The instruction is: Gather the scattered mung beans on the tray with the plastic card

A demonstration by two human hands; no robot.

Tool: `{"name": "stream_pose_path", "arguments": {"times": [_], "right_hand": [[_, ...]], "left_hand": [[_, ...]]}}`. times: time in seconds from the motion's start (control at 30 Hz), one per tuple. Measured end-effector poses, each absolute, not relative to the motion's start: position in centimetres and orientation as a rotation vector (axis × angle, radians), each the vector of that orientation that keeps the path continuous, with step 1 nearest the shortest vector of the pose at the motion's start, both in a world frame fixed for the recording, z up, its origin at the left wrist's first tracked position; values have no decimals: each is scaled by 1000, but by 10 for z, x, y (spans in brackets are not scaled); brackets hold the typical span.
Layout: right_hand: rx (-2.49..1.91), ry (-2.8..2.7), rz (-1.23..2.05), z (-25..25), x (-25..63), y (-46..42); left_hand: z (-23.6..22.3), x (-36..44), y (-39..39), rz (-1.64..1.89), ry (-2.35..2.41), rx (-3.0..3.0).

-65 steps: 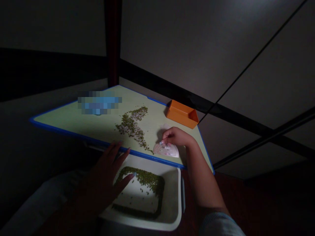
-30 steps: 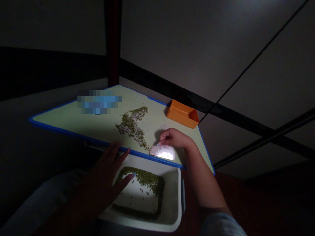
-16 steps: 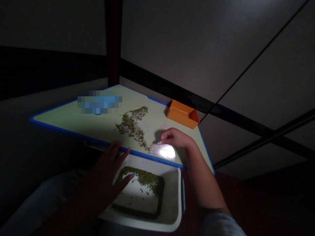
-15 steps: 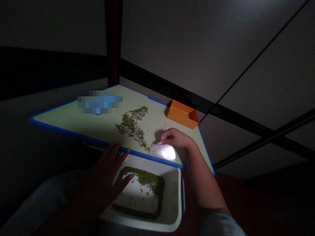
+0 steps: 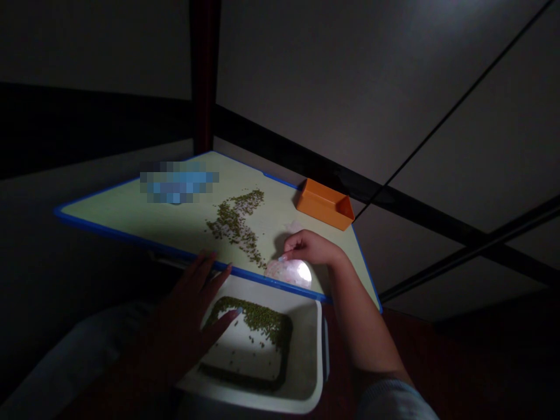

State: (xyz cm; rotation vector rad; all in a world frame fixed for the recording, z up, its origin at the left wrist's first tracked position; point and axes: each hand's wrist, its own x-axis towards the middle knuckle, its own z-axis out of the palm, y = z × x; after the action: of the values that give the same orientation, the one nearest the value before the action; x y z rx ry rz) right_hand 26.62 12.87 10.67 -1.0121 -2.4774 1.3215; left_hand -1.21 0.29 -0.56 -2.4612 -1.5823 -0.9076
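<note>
My right hand point(image 5: 308, 248) is closed in a pinch low over the pale board point(image 5: 166, 219), at the top edge of a thin, shiny, see-through plastic piece point(image 5: 286, 272). Bright light glares off this piece, and its exact kind cannot be made out. Left of it lies a loose scatter of small green beans or seeds point(image 5: 236, 221). Dim in shadow, my left hand point(image 5: 196, 309) has its fingers spread, with fingertips by the board's near edge and the thumb over a white tub point(image 5: 312, 361). More green beans point(image 5: 262, 321) lie inside this tub.
An orange rectangular box point(image 5: 321, 207) stands at the board's far right. Toward the back left lies a blurred-out blue item point(image 5: 177, 184). A blue rim point(image 5: 118, 236) edges the board. Walls with dark bands rise behind it, beside a dark red post point(image 5: 203, 76).
The glare on the plastic piece has shrunk and shifted right, showing more of its surface. My right hand has shifted very slightly; my left hand stays in place.
</note>
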Motion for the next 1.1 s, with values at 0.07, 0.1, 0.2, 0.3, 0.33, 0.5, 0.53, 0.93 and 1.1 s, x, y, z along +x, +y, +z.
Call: {"name": "stream_pose_path", "arguments": {"times": [0.07,0.1,0.2,0.3,0.33,0.5,0.53,0.93,1.1], "right_hand": [[-996,-2462,1322,106,267,129],[-996,-2454,1318,106,268,129],[-1014,-2436,1324,105,267,129],[-1038,-2440,1331,104,265,128],[-1043,-2443,1319,104,263,127],[-1137,-2466,1170,109,258,125],[-1171,-2465,1129,110,258,125],[-1302,-2308,928,110,273,132],[-1475,-2300,613,111,282,137]], "left_hand": [[-4,-12,3,-905,-1599,-2491],[-3,-11,2,-895,-1617,-2500],[-1,-11,1,-886,-1650,-2513],[-3,-11,1,-929,-1638,-2501],[-3,-10,1,-936,-1633,-2496],[-2,-11,2,-881,-1632,-2519],[-2,-11,1,-889,-1627,-2521],[-10,-12,4,-932,-1597,-2488],[-7,-10,4,-951,-1543,-2450]]}}
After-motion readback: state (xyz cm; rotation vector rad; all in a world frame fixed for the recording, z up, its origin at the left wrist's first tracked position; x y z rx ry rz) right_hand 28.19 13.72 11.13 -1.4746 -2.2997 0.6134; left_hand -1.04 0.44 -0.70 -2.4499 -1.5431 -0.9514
